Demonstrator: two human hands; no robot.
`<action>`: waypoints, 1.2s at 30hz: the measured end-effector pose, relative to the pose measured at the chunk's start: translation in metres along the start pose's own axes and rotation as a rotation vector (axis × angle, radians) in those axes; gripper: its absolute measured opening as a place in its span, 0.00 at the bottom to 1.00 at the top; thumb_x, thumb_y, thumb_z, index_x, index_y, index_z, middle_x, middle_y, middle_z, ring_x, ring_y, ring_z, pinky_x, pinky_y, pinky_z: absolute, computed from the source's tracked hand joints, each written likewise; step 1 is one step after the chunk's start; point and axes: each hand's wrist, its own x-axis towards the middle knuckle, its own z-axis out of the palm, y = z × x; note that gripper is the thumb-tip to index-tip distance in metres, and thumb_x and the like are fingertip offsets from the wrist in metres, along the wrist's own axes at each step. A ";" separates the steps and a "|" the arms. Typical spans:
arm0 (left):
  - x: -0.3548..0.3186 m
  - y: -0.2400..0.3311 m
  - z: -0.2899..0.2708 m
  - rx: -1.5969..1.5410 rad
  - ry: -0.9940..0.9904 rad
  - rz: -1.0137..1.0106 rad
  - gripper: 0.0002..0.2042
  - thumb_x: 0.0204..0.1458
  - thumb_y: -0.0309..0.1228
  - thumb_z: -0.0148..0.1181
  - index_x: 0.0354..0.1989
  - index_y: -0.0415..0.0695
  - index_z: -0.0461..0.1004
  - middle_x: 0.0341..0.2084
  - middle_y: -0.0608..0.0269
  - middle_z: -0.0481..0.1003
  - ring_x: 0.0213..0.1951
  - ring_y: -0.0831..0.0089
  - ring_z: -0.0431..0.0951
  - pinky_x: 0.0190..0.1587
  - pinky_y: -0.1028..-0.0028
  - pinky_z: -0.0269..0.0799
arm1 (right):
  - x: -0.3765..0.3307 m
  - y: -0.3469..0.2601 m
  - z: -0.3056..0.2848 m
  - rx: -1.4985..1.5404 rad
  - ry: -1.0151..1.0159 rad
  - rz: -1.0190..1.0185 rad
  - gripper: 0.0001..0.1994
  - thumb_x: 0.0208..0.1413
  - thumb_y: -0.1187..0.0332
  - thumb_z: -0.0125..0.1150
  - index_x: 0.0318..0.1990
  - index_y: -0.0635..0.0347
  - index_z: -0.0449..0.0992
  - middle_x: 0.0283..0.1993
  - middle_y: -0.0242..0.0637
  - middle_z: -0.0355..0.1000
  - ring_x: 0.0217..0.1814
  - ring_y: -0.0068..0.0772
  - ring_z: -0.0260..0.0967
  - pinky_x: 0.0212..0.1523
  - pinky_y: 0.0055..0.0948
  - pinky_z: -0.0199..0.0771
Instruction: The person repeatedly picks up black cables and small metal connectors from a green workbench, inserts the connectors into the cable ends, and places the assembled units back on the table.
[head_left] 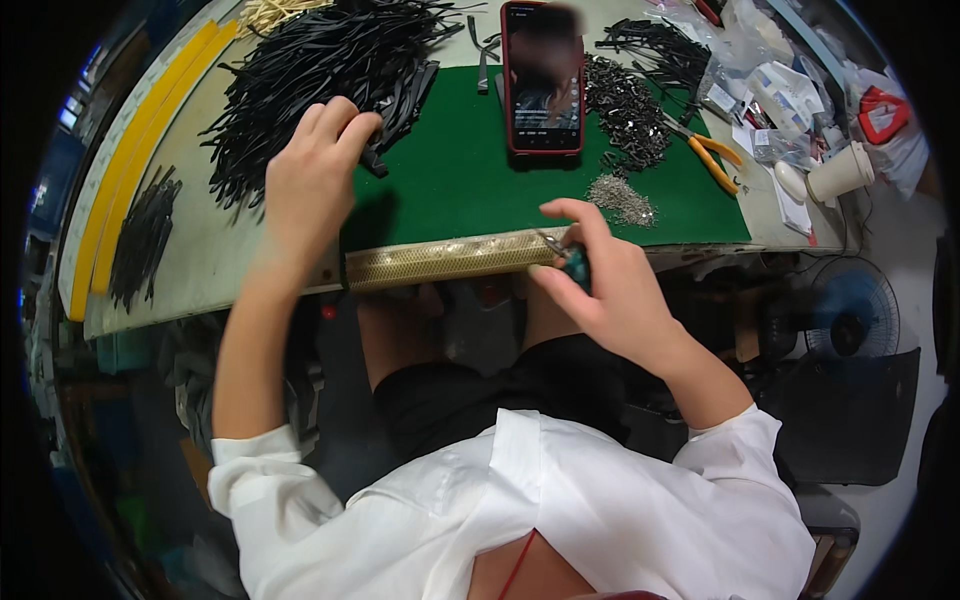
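Note:
My left hand (318,160) is over the near right side of a big heap of black straps (290,75). Its fingers are bent in a pinch, and a short black strap end (373,163) sticks out below them. At the table's front edge, my right hand (615,275) is closed around a small pair of pliers (575,264) with teal handles. The metal jaws point up and left, beside a perforated brass-coloured strip (440,260) along the edge. The palm hides part of the handles.
On the green mat (460,190) stand a red-cased phone (545,85), a pile of small dark metal parts (630,115) and small silver pieces (620,198). Orange-handled pliers (712,160) lie right of them. Further right are plastic bags (780,95) and a white cup (840,172). Yellow strips (150,150) line the left.

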 end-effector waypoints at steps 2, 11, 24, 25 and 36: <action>0.004 -0.022 -0.005 -0.016 -0.162 0.118 0.16 0.43 0.22 0.65 0.43 0.45 0.75 0.37 0.64 0.70 0.42 0.64 0.75 0.37 0.67 0.75 | -0.008 0.011 -0.010 0.022 0.043 0.028 0.24 0.54 0.67 0.66 0.56 0.59 0.66 0.34 0.47 0.76 0.35 0.52 0.77 0.36 0.39 0.75; 0.012 -0.041 0.040 0.105 -0.111 0.454 0.11 0.45 0.22 0.59 0.38 0.45 0.80 0.32 0.66 0.71 0.34 0.70 0.76 0.33 0.73 0.76 | -0.013 0.050 -0.053 -0.051 0.132 0.180 0.21 0.53 0.69 0.61 0.54 0.59 0.65 0.36 0.48 0.72 0.36 0.50 0.74 0.40 0.39 0.73; 0.031 0.013 -0.006 -0.331 0.105 0.270 0.18 0.41 0.18 0.64 0.44 0.45 0.80 0.33 0.62 0.79 0.35 0.64 0.81 0.37 0.70 0.77 | 0.002 0.056 -0.071 -0.371 -0.225 0.016 0.14 0.53 0.72 0.58 0.48 0.59 0.71 0.44 0.42 0.71 0.47 0.44 0.72 0.50 0.39 0.71; 0.026 0.022 -0.011 -0.402 0.089 0.245 0.18 0.42 0.18 0.64 0.45 0.44 0.80 0.33 0.60 0.80 0.34 0.63 0.81 0.36 0.69 0.77 | 0.003 0.055 -0.072 -0.374 -0.242 0.011 0.14 0.53 0.72 0.58 0.48 0.59 0.71 0.45 0.42 0.71 0.47 0.45 0.72 0.50 0.39 0.71; -0.042 0.098 -0.011 -1.265 -0.493 -0.515 0.11 0.56 0.20 0.50 0.46 0.35 0.73 0.22 0.70 0.69 0.25 0.84 0.66 0.31 0.82 0.61 | 0.005 0.056 -0.074 -0.437 -0.250 -0.029 0.14 0.52 0.72 0.56 0.47 0.57 0.71 0.41 0.46 0.72 0.41 0.52 0.73 0.43 0.45 0.72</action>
